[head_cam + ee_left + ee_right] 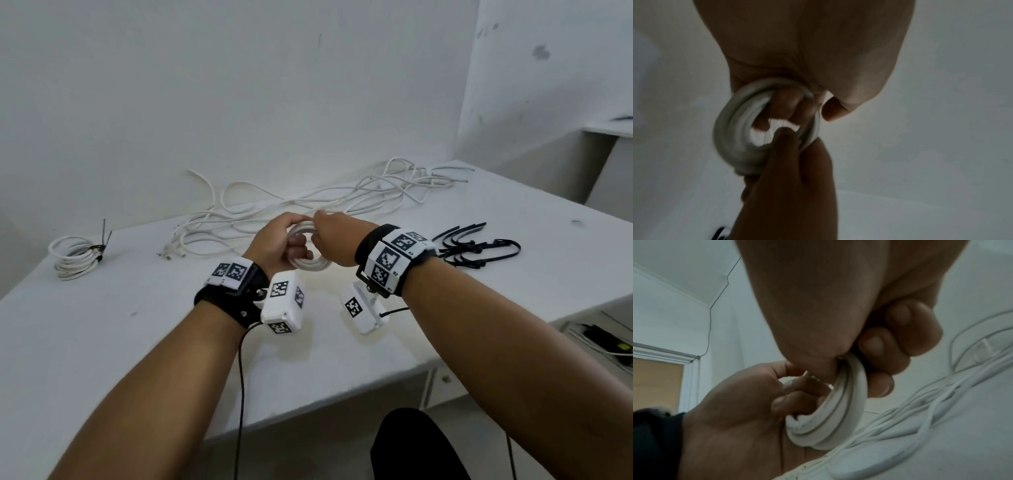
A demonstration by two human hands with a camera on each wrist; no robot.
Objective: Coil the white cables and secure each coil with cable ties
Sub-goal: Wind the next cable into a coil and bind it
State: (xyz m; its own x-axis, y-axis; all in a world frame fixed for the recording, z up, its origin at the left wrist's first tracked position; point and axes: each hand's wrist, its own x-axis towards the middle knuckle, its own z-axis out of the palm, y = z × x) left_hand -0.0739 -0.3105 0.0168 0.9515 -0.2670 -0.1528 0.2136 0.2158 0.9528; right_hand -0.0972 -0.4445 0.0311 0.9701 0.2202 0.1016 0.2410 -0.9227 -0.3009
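Note:
I hold a small coil of white cable (310, 265) between both hands just above the white table (137, 342). My left hand (291, 240) grips the coil's left side, with fingers (785, 105) curled through its ring (729, 138). My right hand (325, 233) pinches the far right part, its fingers (879, 353) wrapped over the strands (846, 402). The left hand (735, 418) sits below it in the right wrist view. No tie shows on this coil. Loose white cables (342, 195) sprawl along the back of the table and past the coil (941, 402).
A finished coil (77, 255) bound with black ties lies at the far left. A heap of black cable ties (476, 248) lies to the right of my right wrist. The table's front edge runs diagonally; beyond its right end a lower shelf (603, 339) holds dark items.

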